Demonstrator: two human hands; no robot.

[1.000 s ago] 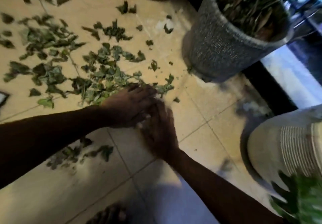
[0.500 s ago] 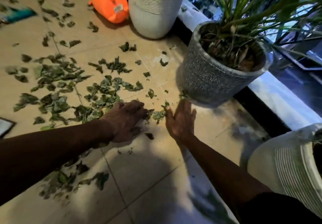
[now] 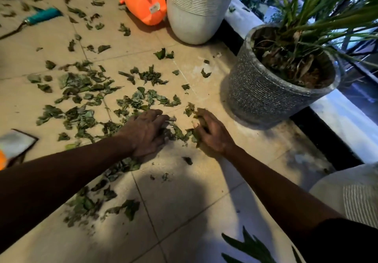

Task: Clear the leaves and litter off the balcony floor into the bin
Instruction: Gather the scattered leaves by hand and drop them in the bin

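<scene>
**A:** Where were the leaves (image 3: 141, 99) at that point?

**B:** Strewn over the floor (image 3: 184, 201), thinning out towards the grey pot (image 3: 266, 99). A small clump lay near the pot, between the two hands. No bin was in view.

**A:** And the hands?

**B:** The left hand (image 3: 147, 131) lay palm down, with its fingers loosely spread over leaves. The right hand (image 3: 212, 133) stood on its edge nearer the pot, fingers curled round a clump.

**A:** How would that gather go well?

**B:** I judged it best to rake both hands together, low against the tiles. The left would draw in the thicker scatter farther from the pot. Then the heap should be pressed between both palms before lifting. The leaves looked dry, curled and crumbly, so a loose hold would likely shed bits.
</scene>
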